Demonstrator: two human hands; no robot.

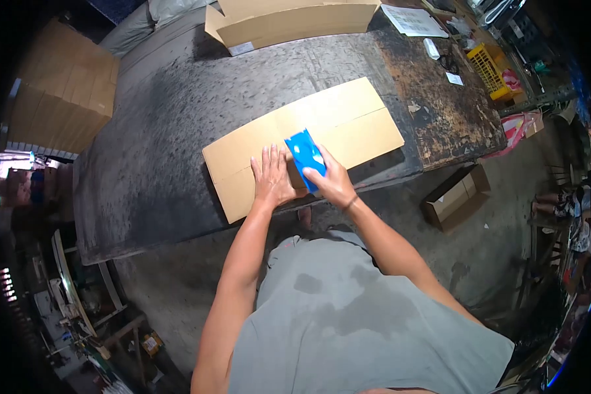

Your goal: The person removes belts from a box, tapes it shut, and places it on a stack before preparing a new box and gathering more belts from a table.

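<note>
A flat, closed cardboard box (pixel 348 125) lies at a slant near the front edge of the dark worktable. My left hand (pixel 274 177) rests on its left part, fingers spread over the cardboard. In my right hand (pixel 328 176) is a blue tool (pixel 304 156), probably a tape dispenser, held against the box's front middle just right of my left hand. Fingers and thumb wrap round its lower end. The part of the box beneath the tool is hidden.
An open long box (pixel 295 29) stands at the worktable's (pixel 151 144) back. Stacked cardboard (pixel 62 92) is at the left. Papers (pixel 414 21) and a yellow basket (pixel 489 72) are at the back right. Another open box (pixel 458 197) sits on the floor; people are at the far right.
</note>
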